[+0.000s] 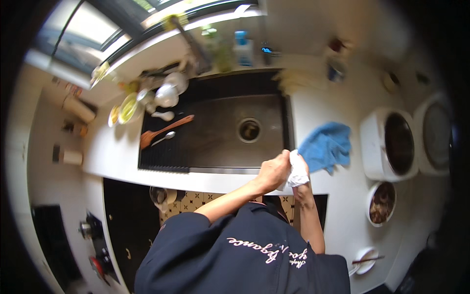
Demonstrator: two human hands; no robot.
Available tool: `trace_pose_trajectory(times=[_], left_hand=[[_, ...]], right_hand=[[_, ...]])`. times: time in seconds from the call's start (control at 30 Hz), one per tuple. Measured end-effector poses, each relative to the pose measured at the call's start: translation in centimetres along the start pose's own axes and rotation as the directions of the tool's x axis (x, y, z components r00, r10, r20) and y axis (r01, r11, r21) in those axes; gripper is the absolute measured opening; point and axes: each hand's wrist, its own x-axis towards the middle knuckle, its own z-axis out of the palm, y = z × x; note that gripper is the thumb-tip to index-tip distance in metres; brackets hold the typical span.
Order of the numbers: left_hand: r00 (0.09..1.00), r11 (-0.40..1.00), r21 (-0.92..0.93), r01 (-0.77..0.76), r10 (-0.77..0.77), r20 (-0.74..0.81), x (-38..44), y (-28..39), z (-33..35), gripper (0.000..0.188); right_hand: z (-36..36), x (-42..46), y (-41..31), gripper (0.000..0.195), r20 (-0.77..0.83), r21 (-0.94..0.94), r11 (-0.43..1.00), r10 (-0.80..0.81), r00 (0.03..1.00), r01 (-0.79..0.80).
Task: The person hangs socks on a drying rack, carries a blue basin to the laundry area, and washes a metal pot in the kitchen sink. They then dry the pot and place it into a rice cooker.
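Observation:
Both my hands meet above the counter's front edge, near the right front corner of the dark kitchen sink (pixel 227 143). A crumpled white cloth or paper (pixel 298 169) is bunched between them. My left hand (pixel 274 171) presses against its left side with curled fingers. My right hand (pixel 304 180) is wrapped by the white material, which hides most of its fingers. Just beyond it, a blue cloth (pixel 328 146) lies rumpled on the white counter. A wooden spatula (pixel 167 130) and a metal spoon (pixel 163 139) rest on the sink's ribbed left side.
White bowls (pixel 167 95) and a green-rimmed bowl (pixel 129 108) stand back left. Bottles, one with a blue cap (pixel 242 47), line the back. To the right are a white pot-like appliance (pixel 382 145), a bowl of food (pixel 382 204) and a small bowl with chopsticks (pixel 366 260).

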Motion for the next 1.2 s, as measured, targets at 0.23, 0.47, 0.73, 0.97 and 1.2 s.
trace_pose_trajectory(times=[0.23,0.47,0.73,0.97,1.2], left_hand=[[0.986,0.994,0.083,-0.065,0.077,-0.147,-6.4,-10.2,-8.9,0.018],[0.975,0.976,-0.213,-0.039,-0.01,-0.221,-16.1,-18.6,-17.7,0.057],[0.704,0.841,-0.52,0.152,-0.461,-0.54,-24.7,-25.4,-23.0,0.055],[0.664,0.785,-0.601,0.148,-0.53,-0.528,-26.3,-26.5,-21.6,0.039],[0.811,0.776,-0.613,0.15,-0.451,-0.372,-22.5,-23.0,-19.9,0.036]], right_hand=[[14.7,1.6,3.6,0.018,0.176,-0.099,0.976,0.211,0.962,-0.196],[24.1,1.0,13.0,0.023,0.231,-0.364,0.909,0.299,0.926,-0.203],[27.5,-2.1,16.3,0.071,0.601,-0.753,-0.187,0.196,0.775,0.631],[22.5,-2.7,21.8,0.069,0.633,-0.712,-0.262,0.16,0.757,0.651],[9.6,-6.0,12.4,0.068,0.284,-0.854,-0.447,0.024,0.958,0.265]])
